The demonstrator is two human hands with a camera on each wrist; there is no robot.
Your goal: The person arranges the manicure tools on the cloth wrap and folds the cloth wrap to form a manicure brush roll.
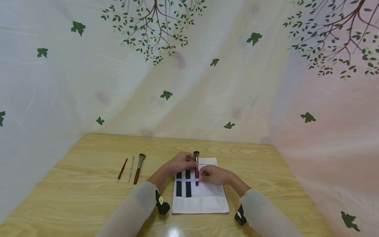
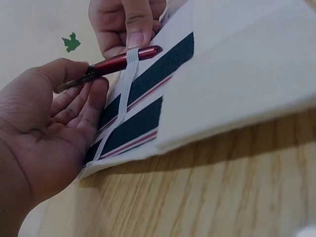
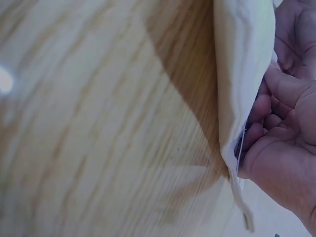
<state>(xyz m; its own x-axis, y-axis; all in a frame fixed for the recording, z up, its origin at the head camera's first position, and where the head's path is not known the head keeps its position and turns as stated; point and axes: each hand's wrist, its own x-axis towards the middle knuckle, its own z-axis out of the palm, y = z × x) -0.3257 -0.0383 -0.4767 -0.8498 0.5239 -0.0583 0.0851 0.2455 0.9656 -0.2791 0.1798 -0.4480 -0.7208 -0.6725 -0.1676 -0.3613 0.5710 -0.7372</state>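
A white cloth roll-up case [image 1: 201,205] with dark stripes lies on the table under both hands. My left hand [image 1: 181,162] pinches a red-handled makeup brush [image 1: 196,173] near its ferrule, bristles pointing away from me. The lower handle passes beneath the white elastic band [image 2: 126,81] that crosses the case, its rounded tip showing past the band in the left wrist view. With curled fingers, my right hand [image 1: 215,175] pinches the band beside the handle, thumb [image 2: 137,29] on top. In the right wrist view, the right fingers [image 3: 260,107] are partly hidden behind the cloth edge.
Left of the case lie a larger makeup brush [image 1: 139,169], a slim pale tool [image 1: 131,168] and a thin reddish-brown tool [image 1: 122,169]. Behind the wooden table [image 1: 83,197] hangs a pale leaf-printed sheet [image 1: 189,108].
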